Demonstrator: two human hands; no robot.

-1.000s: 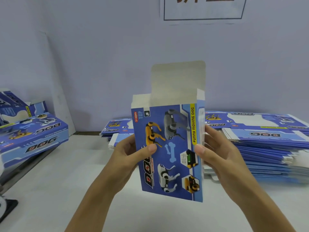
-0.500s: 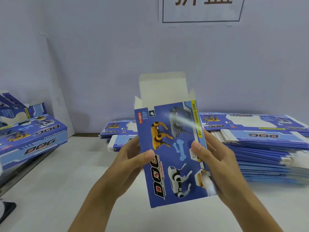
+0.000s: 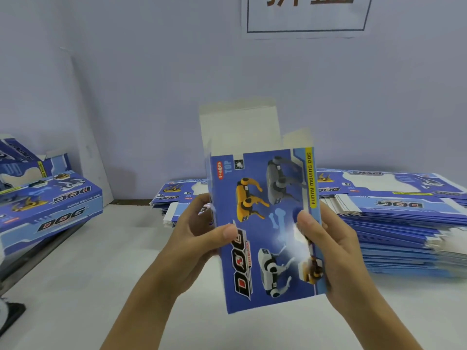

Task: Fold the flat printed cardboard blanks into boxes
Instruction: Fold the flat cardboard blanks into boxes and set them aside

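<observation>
A blue printed box [image 3: 262,223] with robot-dog pictures and the word DOG stands upright in the air above the white table [image 3: 88,286]. Its white top flaps are open and point up. My left hand [image 3: 199,238] grips the box's left edge, thumb on the front face and fingers behind. My right hand [image 3: 326,246] grips the right edge the same way, thumb on the front. The box's back and bottom are hidden.
A tall stack of flat blue blanks [image 3: 394,215] lies at the right. A smaller stack [image 3: 177,195] sits behind the box at centre. Folded boxes [image 3: 48,203] are piled at the left. A paper sign [image 3: 305,13] hangs on the wall.
The box has tilted slightly, its bottom swinging right, and it has opened out wider. The top flap looks shorter and squarer. Both hands keep their grip.
</observation>
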